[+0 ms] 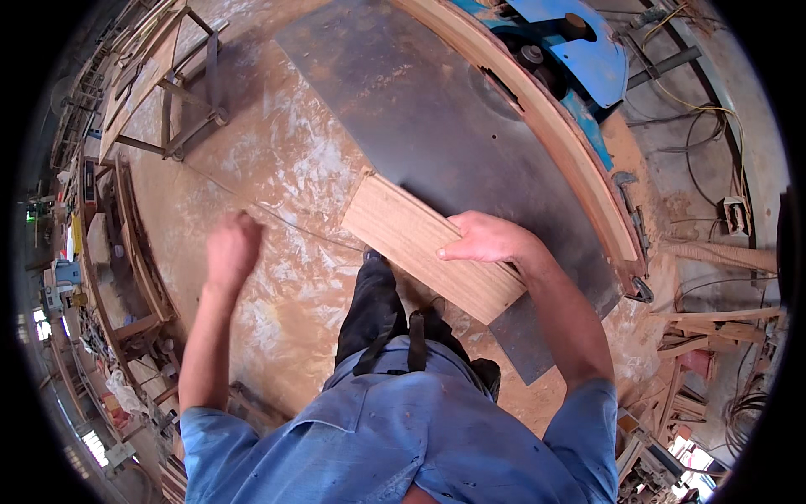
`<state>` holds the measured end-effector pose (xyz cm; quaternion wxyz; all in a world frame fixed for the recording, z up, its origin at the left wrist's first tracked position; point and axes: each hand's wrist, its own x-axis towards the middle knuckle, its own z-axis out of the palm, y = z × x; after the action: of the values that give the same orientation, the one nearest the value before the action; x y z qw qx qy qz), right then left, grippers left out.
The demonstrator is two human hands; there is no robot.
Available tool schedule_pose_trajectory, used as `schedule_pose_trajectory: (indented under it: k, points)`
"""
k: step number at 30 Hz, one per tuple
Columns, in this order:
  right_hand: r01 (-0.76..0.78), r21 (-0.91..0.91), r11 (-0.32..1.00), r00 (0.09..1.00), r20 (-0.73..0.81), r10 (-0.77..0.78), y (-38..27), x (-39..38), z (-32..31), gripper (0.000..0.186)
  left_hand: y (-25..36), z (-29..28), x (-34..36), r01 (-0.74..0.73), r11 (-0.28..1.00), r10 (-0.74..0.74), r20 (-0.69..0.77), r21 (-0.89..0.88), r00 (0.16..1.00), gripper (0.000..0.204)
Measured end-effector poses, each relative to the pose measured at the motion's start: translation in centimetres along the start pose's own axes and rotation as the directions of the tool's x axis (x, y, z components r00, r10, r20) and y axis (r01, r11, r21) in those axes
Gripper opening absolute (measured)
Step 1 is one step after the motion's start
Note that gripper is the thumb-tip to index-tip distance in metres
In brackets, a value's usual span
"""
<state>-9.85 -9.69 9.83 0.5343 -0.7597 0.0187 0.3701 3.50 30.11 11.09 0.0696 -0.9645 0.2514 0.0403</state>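
Note:
My right hand grips a pale wooden board near its right end, with the thumb on the upper face and the fingers over the far edge. The board is tilted across the front of my body, and a groove or step runs along its far long edge. It overlaps the near edge of a dark metal machine table; whether it touches the table I cannot tell. My left hand is raised over the floor at the left, slightly blurred, its fingers curled into a fist with nothing visible in them.
A long wooden fence runs along the table's far side, with a blue machine behind it. Clamps sit at the fence's right end. A wheeled wooden trolley stands at the far left. Wood offcuts lie at the right.

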Motion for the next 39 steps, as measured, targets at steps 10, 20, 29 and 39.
schedule_pose_trajectory:
  k: [10,20,29,39]
  points:
    - [0.004,-0.26,0.965,0.982,0.185,0.045,-1.6,-0.3,-2.1,0.046,15.8,-1.6,1.6,-0.784,0.613,0.74,-0.272,-0.103,0.615,0.074]
    - [-0.02,-0.659,0.752,0.661,-0.573,-0.485,0.1,-2.3,-5.2,0.03,21.6,1.6,4.7,-0.598,0.707,0.489,-0.349,-0.378,0.799,0.067]
    - [-0.046,-0.605,0.795,0.34,-0.757,-0.557,10.4,4.0,-3.4,0.02,30.3,5.3,6.9,-0.36,0.785,0.277,-0.235,-0.504,0.932,0.064]
    - [-0.061,-0.652,0.756,0.298,-0.735,-0.609,12.7,6.6,-8.1,0.018,33.2,5.3,8.7,-0.298,0.819,0.217,-0.216,-0.49,0.952,0.068]
